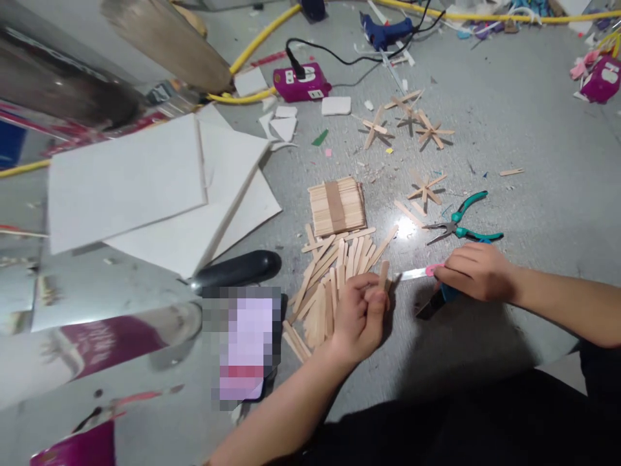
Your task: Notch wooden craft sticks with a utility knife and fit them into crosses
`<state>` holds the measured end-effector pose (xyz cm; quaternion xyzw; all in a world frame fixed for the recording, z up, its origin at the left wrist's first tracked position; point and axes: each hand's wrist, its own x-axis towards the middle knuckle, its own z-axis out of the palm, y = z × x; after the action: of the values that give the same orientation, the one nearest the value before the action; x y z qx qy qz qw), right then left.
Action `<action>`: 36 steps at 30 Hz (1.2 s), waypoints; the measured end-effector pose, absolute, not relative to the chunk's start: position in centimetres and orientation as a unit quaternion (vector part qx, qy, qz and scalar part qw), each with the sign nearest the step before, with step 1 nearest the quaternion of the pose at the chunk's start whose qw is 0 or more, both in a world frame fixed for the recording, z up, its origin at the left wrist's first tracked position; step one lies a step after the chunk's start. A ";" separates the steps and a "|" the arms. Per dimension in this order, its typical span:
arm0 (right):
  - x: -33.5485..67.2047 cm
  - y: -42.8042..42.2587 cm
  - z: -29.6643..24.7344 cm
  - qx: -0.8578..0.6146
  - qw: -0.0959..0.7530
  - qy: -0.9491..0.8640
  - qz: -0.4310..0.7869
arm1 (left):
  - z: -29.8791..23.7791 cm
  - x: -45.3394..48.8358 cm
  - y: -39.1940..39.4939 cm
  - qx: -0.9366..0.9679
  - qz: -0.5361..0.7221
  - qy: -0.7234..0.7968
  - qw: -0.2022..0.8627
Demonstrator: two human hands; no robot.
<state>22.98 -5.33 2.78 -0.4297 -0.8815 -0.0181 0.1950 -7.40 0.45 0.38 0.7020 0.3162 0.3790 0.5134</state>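
Observation:
Between its thumb and fingers, my left hand pinches a wooden craft stick that points upward. My right hand is closed round a craft knife with a pink end and a thin silver blade aimed at the left hand. Under the right hand shows a blue-and-dark tool, mostly covered, its kind unclear. Loose craft sticks lie in a pile left of my left hand. Behind them sits a banded bundle of sticks. Teal-handled pliers rest open beyond the right hand.
Several star shapes of crossed sticks stand farther back. A blue glue gun and a purple power strip with cords are at the back. White boards, a black-handled tool and a blurred-out phone lie left.

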 end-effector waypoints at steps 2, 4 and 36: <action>23.4 -5.2 2.7 -0.430 0.200 -0.880 -0.033 | 0.0 -7.2 0.5 0.710 0.380 0.312 0.503; 23.6 -5.1 2.5 -0.429 0.208 -0.878 -0.051 | -0.4 -6.9 0.7 0.717 0.383 0.309 0.494; 24.7 1.5 -3.2 -0.612 0.299 -0.721 -0.131 | 5.1 3.7 -5.0 0.950 0.264 -0.086 0.142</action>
<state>24.71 1.46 -3.15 -0.6116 -0.7205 -0.1313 0.2993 3.67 -5.01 5.14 0.9499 -0.0863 0.2645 0.1424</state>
